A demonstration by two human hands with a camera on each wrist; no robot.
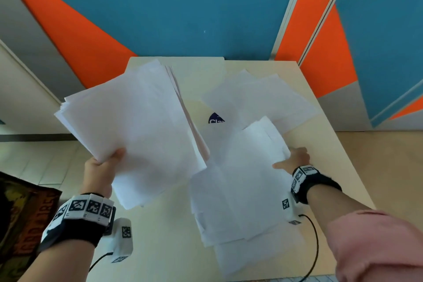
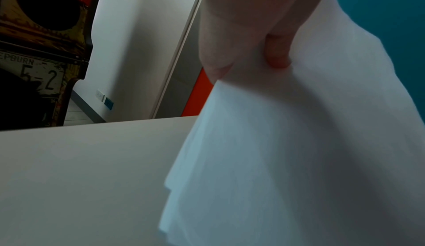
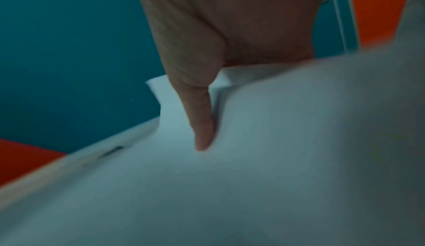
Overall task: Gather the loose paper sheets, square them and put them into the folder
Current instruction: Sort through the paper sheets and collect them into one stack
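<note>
My left hand (image 1: 106, 163) grips a thick, uneven stack of white sheets (image 1: 135, 126) by its near corner and holds it tilted above the table's left side. In the left wrist view its fingers (image 2: 277, 53) press into the held stack (image 2: 287, 159). My right hand (image 1: 295, 158) pinches the right edge of a second loose pile (image 1: 238, 190) lying on the table; its thumb (image 3: 203, 122) lies on top of those sheets (image 3: 264, 177). A few more sheets (image 1: 258, 98) lie at the back right. A cream folder (image 1: 199, 71) lies flat at the back, partly covered.
The pale table (image 1: 160, 247) stands against a blue and orange wall (image 1: 183, 7). A dark blue label (image 1: 216, 119) shows between the papers. A dark printed box (image 1: 20, 213) stands on the floor to the left. A black cable (image 1: 314, 247) hangs from my right wrist.
</note>
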